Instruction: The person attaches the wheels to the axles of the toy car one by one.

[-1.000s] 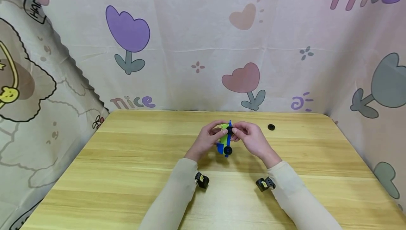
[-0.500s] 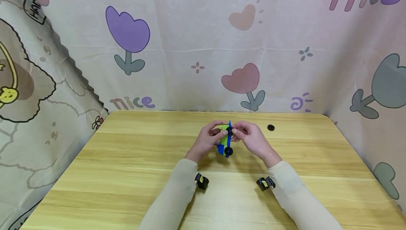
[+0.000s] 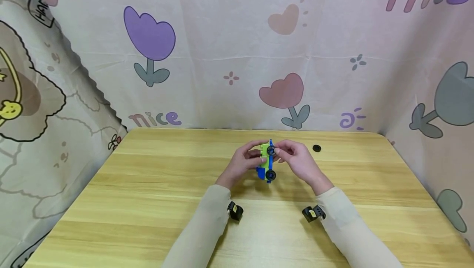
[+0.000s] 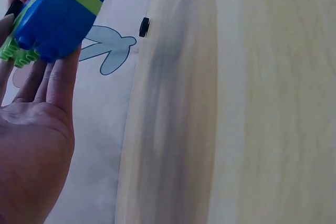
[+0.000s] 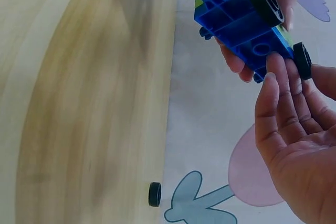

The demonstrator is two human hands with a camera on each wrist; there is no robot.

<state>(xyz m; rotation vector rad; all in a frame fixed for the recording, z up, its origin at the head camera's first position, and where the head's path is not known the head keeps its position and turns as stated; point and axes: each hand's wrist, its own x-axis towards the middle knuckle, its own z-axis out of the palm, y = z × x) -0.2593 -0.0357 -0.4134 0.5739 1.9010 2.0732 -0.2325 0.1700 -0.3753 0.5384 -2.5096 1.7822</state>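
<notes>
Blue and green plastic forms the toy car [image 3: 267, 164], which, in the head view, points lengthways away from the person, held above the counter [image 3: 166, 177]. At the toy car's left side, the left hand [image 3: 242, 162] grips the body, its thumb against the green part. On the toy car's right, the right hand [image 3: 297, 160] holds it at the far wheel [image 3: 271, 150]; the near wheel [image 3: 270, 175] sits nearer the person. Farther right of the toy car lies a loose black disc [image 3: 316, 148]. Patterned cloth [image 3: 207, 33] hangs behind the toy car.

From the left wrist, the left hand's fingers reach up beneath the toy car, and two dark pieces [image 4: 144, 27] show to its right — well apart from it.

From the right wrist, the toy car's blue underside shows — the right hand's thumb touches a wheel, its other fingers against the underside.
</notes>
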